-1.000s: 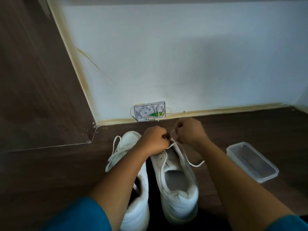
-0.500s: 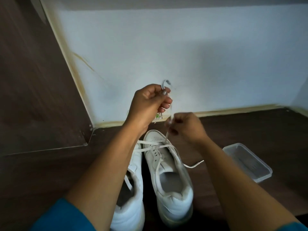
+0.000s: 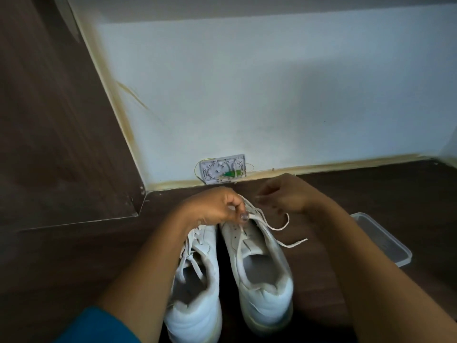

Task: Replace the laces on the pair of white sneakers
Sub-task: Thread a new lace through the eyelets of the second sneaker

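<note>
Head view: both white sneakers stand side by side on the dark floor (image 3: 74,256), toes toward the wall. The left sneaker (image 3: 195,280) already carries criss-crossed lacing. The right sneaker (image 3: 259,268) is only threaded near the toe. The left hand (image 3: 215,209) hovers over that toe, its fingers (image 3: 237,206) pinched together on the lace (image 3: 279,227) right where it leaves the eyelets. The right hand (image 3: 284,196) is curled just beside it, but it is blurred, so I cannot tell whether it grips the lace or nothing. A loop hangs below that hand, and the free end trails across the floor to the right.

Risks from here, as I judge them:
- A sideways pull could tip or slide the right sneaker, since nothing pins it down.
- Uneven pulling would likely leave one end too short for the upper eyelets.
- The flat lace may twist going through an eyelet, and the dim light makes that easy to miss.
- The trailing end lies near the clear plastic tub (image 3: 385,241) and could snag its rim.
</note>
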